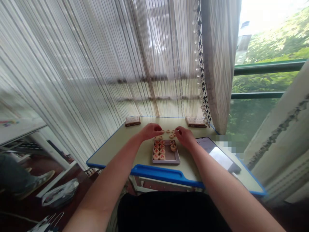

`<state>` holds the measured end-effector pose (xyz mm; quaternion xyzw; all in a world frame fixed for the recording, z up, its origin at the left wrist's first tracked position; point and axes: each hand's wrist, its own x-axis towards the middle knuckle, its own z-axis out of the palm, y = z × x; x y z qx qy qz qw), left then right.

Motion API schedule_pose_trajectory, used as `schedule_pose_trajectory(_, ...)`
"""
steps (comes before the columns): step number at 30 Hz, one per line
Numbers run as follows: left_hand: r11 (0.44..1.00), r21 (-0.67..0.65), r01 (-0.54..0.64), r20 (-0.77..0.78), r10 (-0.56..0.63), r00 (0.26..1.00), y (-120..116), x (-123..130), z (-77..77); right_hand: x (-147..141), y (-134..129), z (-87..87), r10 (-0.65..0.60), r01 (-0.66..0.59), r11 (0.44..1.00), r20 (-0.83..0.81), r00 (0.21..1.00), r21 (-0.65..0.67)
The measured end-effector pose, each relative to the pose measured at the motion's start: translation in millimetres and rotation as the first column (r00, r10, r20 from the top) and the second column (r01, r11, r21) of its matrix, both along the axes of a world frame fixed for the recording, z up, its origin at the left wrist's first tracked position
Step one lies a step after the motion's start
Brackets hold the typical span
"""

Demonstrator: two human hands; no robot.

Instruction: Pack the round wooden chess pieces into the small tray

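Chess pieces [168,131], pale discs bearing characters, lie loose on a desk [116,141] between a person's bare hands. The left hand [151,130] is narrowed, thumb and fingers drawn together at the discs on its side; the right hand [183,135] is similarly narrow, fingertips at pieces opposite. Whether either hand grips one cannot be told. Just nearer the person, a shallow tray [170,155] stands part filled: red-marked pieces [162,151] line its left side in two columns, four rows deep, while dark-marked pieces [173,148] sit toward the far right corner. Bare floor shows at the tray's near right; by appearances it is more than half filled, with several discs left outside. Farther out, one small box [132,121] rests at the desk's far left, a second box [196,122] at far right, and a dark-edged device [216,154] lies by the right forearm. Behind hangs a string curtain [96,64]; another person's shoe [38,182] shows at left.
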<state>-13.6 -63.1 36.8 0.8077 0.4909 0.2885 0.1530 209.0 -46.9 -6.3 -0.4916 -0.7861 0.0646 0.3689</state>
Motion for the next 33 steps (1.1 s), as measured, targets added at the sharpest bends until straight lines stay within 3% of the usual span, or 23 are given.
schedule_pose_trajectory(3, 0.989, 0.115, -0.096, 0.101, 0.085, 0.991, -34, 2, -4.6, -2, 0, 0.6, 0.027, -0.028, 0.999, -0.046, 0.999, -0.027)
schedule_pose_trajectory(7, 0.941, 0.247, -0.231, 0.269, 0.162, 0.949, -65, 7, -22.6, -2, -12, 4.1, 0.141, -0.142, 0.99, -0.099, 0.985, -0.001)
schedule_pose_trajectory(11, 0.921, 0.225, -0.32, 0.442, 0.196, 0.875, -74, 7, -38.7, 0, -27, 10.4, 0.127, -0.114, 0.99, -0.191, 0.973, 0.08)
schedule_pose_trajectory(15, 0.922, 0.198, -0.332, 0.505, 0.194, 0.841, -75, 9, -42.1, 1, -34, 15.2, 0.129, -0.121, 0.991, -0.222, 0.967, 0.051)
schedule_pose_trajectory(24, 0.964, 0.186, -0.191, 0.36, 0.114, 0.926, -81, 15, -41.4, -5, -67, 8.4, 0.254, -0.263, 0.965, -0.316, 0.914, 0.015)
schedule_pose_trajectory(28, 0.986, 0.161, -0.031, 0.367, -0.03, 0.93, -81, 14, -41.4, -10, -82, 4.5, 0.278, -0.28, 0.959, -0.279, 0.919, 0.035)
schedule_pose_trajectory(33, 0.991, 0.136, 0.0, 0.373, -0.051, 0.926, -83, 13, -38.6, -19, -83, 0.5, 0.333, -0.332, 0.942, -0.268, 0.904, 0.052)
